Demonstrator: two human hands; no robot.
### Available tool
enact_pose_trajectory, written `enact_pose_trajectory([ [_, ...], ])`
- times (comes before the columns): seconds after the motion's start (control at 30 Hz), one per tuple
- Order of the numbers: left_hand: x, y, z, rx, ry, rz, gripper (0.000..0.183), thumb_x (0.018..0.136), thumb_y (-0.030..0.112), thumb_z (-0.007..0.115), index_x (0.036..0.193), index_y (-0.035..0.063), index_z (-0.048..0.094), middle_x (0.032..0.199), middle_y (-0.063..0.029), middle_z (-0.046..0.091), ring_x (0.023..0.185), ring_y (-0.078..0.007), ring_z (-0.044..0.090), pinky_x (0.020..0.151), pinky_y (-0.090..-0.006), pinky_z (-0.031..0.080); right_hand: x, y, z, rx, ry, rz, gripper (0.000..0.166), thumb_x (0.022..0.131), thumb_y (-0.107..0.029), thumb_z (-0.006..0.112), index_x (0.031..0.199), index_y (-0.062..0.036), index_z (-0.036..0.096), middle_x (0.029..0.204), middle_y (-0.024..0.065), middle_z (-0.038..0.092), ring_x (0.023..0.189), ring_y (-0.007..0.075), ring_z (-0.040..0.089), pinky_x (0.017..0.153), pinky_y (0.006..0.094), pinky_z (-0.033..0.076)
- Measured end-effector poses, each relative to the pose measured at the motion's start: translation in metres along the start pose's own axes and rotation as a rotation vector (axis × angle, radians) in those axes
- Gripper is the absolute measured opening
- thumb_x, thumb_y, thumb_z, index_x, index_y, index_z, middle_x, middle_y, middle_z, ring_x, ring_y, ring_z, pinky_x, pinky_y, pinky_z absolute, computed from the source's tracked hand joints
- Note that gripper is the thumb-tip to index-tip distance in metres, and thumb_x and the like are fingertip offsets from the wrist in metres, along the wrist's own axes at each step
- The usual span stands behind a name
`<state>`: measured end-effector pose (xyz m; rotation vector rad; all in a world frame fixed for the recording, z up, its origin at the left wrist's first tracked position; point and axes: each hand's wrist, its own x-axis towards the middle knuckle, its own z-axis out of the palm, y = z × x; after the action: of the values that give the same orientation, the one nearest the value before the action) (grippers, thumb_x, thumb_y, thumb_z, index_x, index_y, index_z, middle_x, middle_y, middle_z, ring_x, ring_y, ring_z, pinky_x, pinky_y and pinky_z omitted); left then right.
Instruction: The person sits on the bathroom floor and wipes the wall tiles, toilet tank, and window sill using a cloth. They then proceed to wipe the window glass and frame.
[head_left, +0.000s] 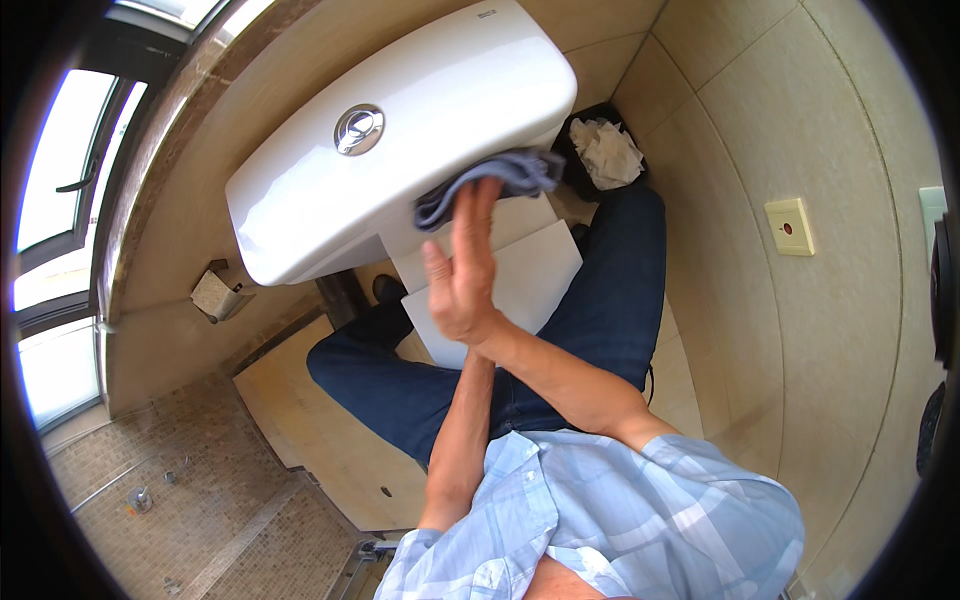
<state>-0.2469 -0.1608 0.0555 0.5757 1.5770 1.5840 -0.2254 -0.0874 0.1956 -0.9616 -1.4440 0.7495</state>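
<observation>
My right hand (465, 292) reaches forward with the thumb apart and the fingers stretched out, their tips at a folded blue-grey cloth (495, 180). The cloth, slightly blurred, lies just at the front lower edge of a white ceramic toilet cistern (405, 127); whether it presses on the ceramic is hard to see. Crossing beneath my right wrist is my left forearm, and my left hand is hidden behind the right one. A round chrome flush button (359, 130) sits on the cistern lid. Below the cloth, the white toilet seat lid (510, 270) is down between my knees.
To the right of the cistern stands a black waste bin (576, 165) with crumpled white paper (609, 152). A toilet paper holder (217, 295) hangs on the left wall under a window (67, 161). A beige wall switch plate (789, 227) is on the right wall.
</observation>
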Motion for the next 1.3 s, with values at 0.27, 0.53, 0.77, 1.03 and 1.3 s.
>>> enact_pose_trajectory([
  [0.27,0.014,0.028,-0.055,-0.624,0.094,-0.081,0.017,0.098,0.012,0.058,0.106,-0.0023,0.064,0.090,-0.0042,0.066,0.077,-0.0107,0.058,0.067,-0.0256,0.046,-0.046,0.006,0.063,-0.107,-0.200,-0.358,0.057,0.081,0.003,0.062,0.137,0.0007,0.056,0.149,0.0219,0.047,0.139,0.0455,0.041,0.116,0.0608,0.024],
  [0.53,0.035,0.078,-0.043,-0.192,0.056,0.212,0.022,0.099,0.017,0.058,0.091,-0.0014,0.066,0.081,-0.0009,0.063,0.073,-0.0084,0.052,0.065,-0.0254,0.042,-0.020,0.012,0.030,-0.167,0.028,-0.409,0.037,0.071,0.005,0.065,0.107,-0.0004,0.074,0.119,0.0194,0.060,0.108,0.0378,0.059,0.089,0.0475,0.049],
  [0.77,0.057,0.116,-0.022,-0.138,0.003,0.172,0.020,0.098,0.013,0.061,0.082,0.0026,0.066,0.069,-0.0001,0.061,0.060,-0.0079,0.052,0.054,-0.0264,0.038,-0.019,0.039,0.013,-0.155,0.000,-0.169,0.024,0.079,0.007,0.064,0.102,0.0023,0.070,0.111,0.0179,0.061,0.099,0.0348,0.062,0.082,0.0385,0.051],
  [1.03,0.072,0.086,-0.033,-0.008,0.016,0.145,0.027,0.099,0.013,0.060,0.076,0.0013,0.067,0.067,-0.0037,0.065,0.057,-0.0083,0.050,0.052,-0.0255,0.038,-0.016,0.059,0.013,-0.033,-0.150,0.218,0.009,0.083,-0.001,0.070,0.092,0.0012,0.072,0.085,0.0134,0.070,0.074,0.0290,0.068,0.068,0.0351,0.052],
  [1.3,0.047,0.179,-0.056,0.143,0.121,0.320,0.032,0.101,0.019,0.064,0.076,-0.0007,0.067,0.065,-0.0024,0.063,0.059,-0.0072,0.051,0.054,-0.0244,0.040,0.013,-0.021,0.024,0.349,-0.341,0.531,0.016,0.092,-0.011,0.071,0.087,0.0045,0.072,0.071,0.0061,0.071,0.060,0.0104,0.063,0.054,0.0281,0.049],
])
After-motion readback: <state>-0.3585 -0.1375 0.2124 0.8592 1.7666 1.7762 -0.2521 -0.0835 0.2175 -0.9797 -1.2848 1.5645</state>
